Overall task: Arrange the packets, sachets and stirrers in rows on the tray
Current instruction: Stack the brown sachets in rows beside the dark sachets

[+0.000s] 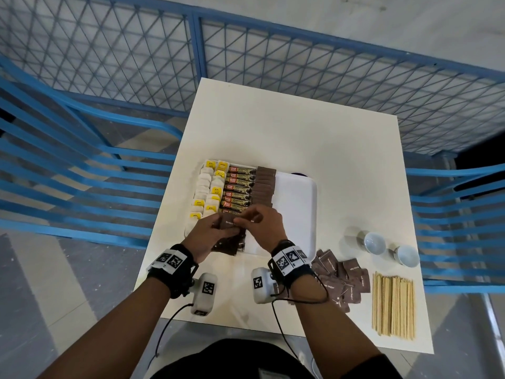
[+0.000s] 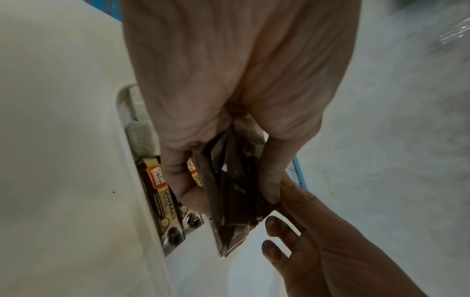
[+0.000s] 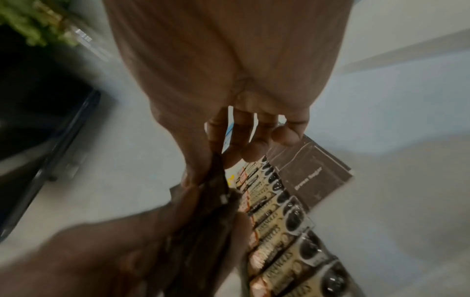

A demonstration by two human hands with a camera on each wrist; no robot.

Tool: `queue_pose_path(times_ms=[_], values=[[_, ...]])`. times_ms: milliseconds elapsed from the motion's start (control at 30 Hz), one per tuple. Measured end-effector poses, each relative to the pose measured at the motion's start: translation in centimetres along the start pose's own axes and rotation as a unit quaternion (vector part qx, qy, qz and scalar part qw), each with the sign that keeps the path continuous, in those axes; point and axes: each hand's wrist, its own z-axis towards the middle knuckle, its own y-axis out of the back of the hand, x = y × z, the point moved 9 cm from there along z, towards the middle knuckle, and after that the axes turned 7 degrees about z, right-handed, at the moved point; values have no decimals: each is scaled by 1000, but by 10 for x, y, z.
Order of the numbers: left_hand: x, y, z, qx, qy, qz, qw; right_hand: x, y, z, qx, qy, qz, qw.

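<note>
Hands meeting over the near edge of the white tray (image 1: 297,214), which lies on the bench (image 1: 287,127). Left hand (image 1: 207,236) grips a fanned stack of brown sugar sachets (image 1: 228,243), its fingers (image 2: 178,180) curled round the bundle's edges; right hand (image 1: 263,228) pinches the topmost sachet (image 1: 228,222) between thumb and forefinger, the remaining fingers (image 3: 257,146) loosely curled above the tray.

Tray contents, left to right: two columns of tea bags (image 1: 209,190), one column of coffee granule sticks (image 1: 239,187), and one column of brown sugar sachets (image 1: 263,187) laid overlapping, long axes running across the tray. The right portion of the tray is bare.

Governing relation: the pinched sachet lies just nearer the person than the near end of the brown column, its long axis roughly parallel to the sachets already laid. The right hand is the nearer to that column; placement probably calls for a short forward carry without rotation.

Unplaced stock: a loose heap of brown sachets (image 1: 341,280) and a bundle of wooden stirrers (image 1: 393,305) on the bench to the right, near two white cups (image 1: 374,242).
</note>
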Motion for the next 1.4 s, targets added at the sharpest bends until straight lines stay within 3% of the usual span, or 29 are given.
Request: queue_pose_path(times_ms=[367, 567, 733, 833, 967, 1400], values=[[-9, -11, 0, 0, -9, -27, 1000, 4, 29, 8, -13, 24, 44, 999], [-9, -4, 9, -32, -24, -9, 999, -8, 29, 13, -6, -3, 35, 999], [1, 8, 14, -72, -1, -23, 997, -33, 58, 16, -79, -48, 37, 995], [8, 18, 15, -97, 20, -37, 994, -56, 62, 10, -77, -78, -4, 994], [15, 25, 16, -96, 42, -37, 994, -77, 43, 0, -50, -120, -39, 991], [12, 33, 21, -85, 45, -36, 995, -88, 41, -5, -132, -165, -24, 977]])
